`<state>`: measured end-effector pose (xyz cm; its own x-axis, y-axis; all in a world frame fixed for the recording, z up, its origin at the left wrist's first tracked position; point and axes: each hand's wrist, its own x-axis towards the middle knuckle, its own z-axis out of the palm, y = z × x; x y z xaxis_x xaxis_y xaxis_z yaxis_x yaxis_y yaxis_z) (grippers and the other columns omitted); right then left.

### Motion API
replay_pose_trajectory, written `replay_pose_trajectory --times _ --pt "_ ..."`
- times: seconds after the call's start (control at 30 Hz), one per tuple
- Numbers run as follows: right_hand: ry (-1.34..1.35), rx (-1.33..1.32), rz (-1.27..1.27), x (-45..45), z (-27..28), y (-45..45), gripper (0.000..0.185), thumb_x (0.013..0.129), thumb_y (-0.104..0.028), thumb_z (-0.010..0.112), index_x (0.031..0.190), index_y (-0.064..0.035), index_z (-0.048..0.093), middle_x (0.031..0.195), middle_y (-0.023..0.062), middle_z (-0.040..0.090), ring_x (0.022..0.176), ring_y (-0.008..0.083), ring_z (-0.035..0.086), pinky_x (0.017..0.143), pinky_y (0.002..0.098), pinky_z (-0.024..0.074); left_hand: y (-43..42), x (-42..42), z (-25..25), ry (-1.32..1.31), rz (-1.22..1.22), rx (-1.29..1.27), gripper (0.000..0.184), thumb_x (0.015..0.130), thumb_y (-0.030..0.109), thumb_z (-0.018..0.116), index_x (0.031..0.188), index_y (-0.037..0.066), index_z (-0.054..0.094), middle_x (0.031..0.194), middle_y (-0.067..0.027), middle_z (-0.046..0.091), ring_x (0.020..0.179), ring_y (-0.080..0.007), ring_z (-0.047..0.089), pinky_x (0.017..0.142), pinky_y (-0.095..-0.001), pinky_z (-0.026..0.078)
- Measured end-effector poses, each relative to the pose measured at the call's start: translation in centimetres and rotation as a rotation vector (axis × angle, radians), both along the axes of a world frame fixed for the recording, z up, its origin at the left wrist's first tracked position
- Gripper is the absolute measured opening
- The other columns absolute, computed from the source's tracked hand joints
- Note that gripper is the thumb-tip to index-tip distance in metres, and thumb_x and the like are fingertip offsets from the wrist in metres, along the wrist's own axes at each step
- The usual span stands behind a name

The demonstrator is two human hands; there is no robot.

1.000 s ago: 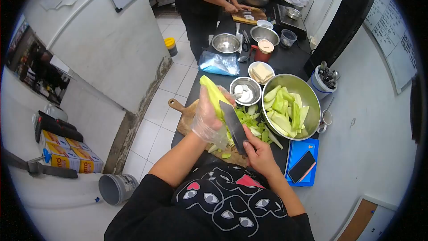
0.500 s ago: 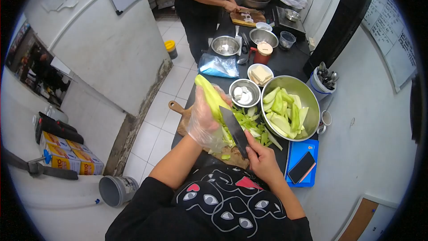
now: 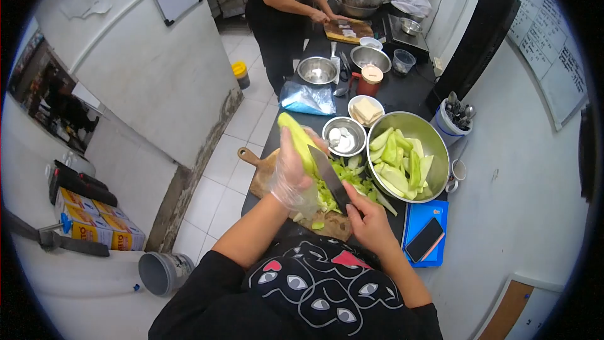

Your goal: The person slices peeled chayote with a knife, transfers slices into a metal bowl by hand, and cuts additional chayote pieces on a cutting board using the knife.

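Note:
In a clear plastic glove, my left hand (image 3: 294, 167) grips a long, pale green gourd-like vegetable (image 3: 297, 138), tilted upright above the cutting board. My bare right hand (image 3: 369, 219) is closed round the handle of a knife (image 3: 329, 176), its dark blade lying against the vegetable's right side. Beneath them, green peelings (image 3: 343, 192) cover much of the wooden cutting board (image 3: 260, 176). To the right stands a large metal bowl (image 3: 442, 151) holding several pale green wedges (image 3: 402, 160). The handle's end is hidden by my fingers.
Beyond the board are a small metal bowl (image 3: 360, 127) with white contents, a dish of pale yellow blocks (image 3: 365, 111) and a blue-white bag (image 3: 307, 98). A phone (image 3: 425, 239) lies on a blue folder at right. Another person (image 3: 277, 19) cuts at the far end.
The knife has shifted slightly up along the vegetable, its blade now closer against it. My left hand stays closed on the vegetable. The co-worker's hands have moved a little over their board.

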<state>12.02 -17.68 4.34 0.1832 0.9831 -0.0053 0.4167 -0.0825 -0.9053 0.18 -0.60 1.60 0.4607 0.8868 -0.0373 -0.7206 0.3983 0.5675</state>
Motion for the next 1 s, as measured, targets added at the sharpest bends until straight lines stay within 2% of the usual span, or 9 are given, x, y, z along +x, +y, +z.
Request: replay_pose_trajectory --times 0.07,0.17,0.4,0.5,0.8,0.9,1.0 --pt "-0.288 0.285 0.014 0.0 -1.0 0.1 0.044 0.084 0.000 0.059 0.126 -0.0137 0.060 0.081 0.0082 0.050 0.068 0.0162 0.052 0.063 0.0285 0.0444 0.8 -0.1 -0.7 -0.064 0.105 -0.050 0.052 0.097 0.055 0.027 0.089 0.009 0.049 0.077 -0.0084 0.055 0.074 -0.0252 0.054 0.076 -0.0405 0.047" --pt "-0.305 0.282 -0.007 -0.7 -0.3 -0.1 0.042 0.080 -0.004 0.064 0.120 -0.0177 0.065 0.090 0.0113 0.044 0.070 0.0216 0.050 0.062 0.0314 0.0454 1.1 -0.3 0.1 -0.099 0.215 -0.047 0.050 0.096 0.057 0.029 0.091 0.010 0.046 0.077 -0.0087 0.054 0.076 -0.0264 0.054 0.075 -0.0416 0.047" --pt "-0.330 0.296 -0.037 -1.2 -0.3 0.4 0.044 0.078 -0.004 0.067 0.119 -0.0197 0.065 0.091 0.0127 0.044 0.074 0.0234 0.050 0.064 0.0310 0.0448 0.6 -0.3 1.8 -0.184 0.259 0.006 0.050 0.095 0.059 0.032 0.093 0.011 0.045 0.080 -0.0088 0.054 0.078 -0.0262 0.055 0.075 -0.0423 0.049" --pt "-0.349 0.310 -0.020 -1.2 -0.3 0.4 0.045 0.078 -0.004 0.067 0.119 -0.0205 0.065 0.091 0.0126 0.043 0.075 0.0241 0.049 0.064 0.0311 0.0449 0.7 -0.3 2.0 -0.096 0.335 0.042 0.050 0.096 0.057 0.031 0.089 0.010 0.048 0.080 -0.0086 0.054 0.079 -0.0259 0.054 0.079 -0.0421 0.047" --pt "-0.305 0.279 -0.044 -1.6 -0.2 0.0 0.045 0.079 -0.004 0.066 0.121 -0.0200 0.064 0.089 0.0132 0.042 0.075 0.0257 0.049 0.065 0.0327 0.0457 0.3 -0.3 2.5 -0.142 0.304 0.043 0.047 0.097 0.056 0.031 0.095 0.012 0.046 0.079 -0.0080 0.054 0.079 -0.0234 0.054 0.085 -0.0412 0.045" --pt "-0.287 0.277 -0.063 -1.9 -0.3 -0.2 0.044 0.081 -0.004 0.065 0.122 -0.0194 0.063 0.088 0.0136 0.042 0.076 0.0267 0.049 0.065 0.0331 0.0459 -0.5 -0.2 3.3 -0.193 0.287 0.084 0.046 0.097 0.057 0.031 0.096 0.013 0.045 0.080 -0.0081 0.053 0.080 -0.0221 0.053 0.087 -0.0410 0.043" --pt "-0.277 0.277 -0.073 -1.9 -0.3 -0.3 0.044 0.081 -0.004 0.065 0.122 -0.0193 0.063 0.088 0.0136 0.042 0.076 0.0272 0.049 0.066 0.0332 0.0459 -0.5 0.1 2.6 -0.053 0.405 0.241 0.045 0.097 0.057 0.032 0.097 0.014 0.044 0.082 -0.0083 0.052 0.080 -0.0214 0.053 0.086 -0.0408 0.043"
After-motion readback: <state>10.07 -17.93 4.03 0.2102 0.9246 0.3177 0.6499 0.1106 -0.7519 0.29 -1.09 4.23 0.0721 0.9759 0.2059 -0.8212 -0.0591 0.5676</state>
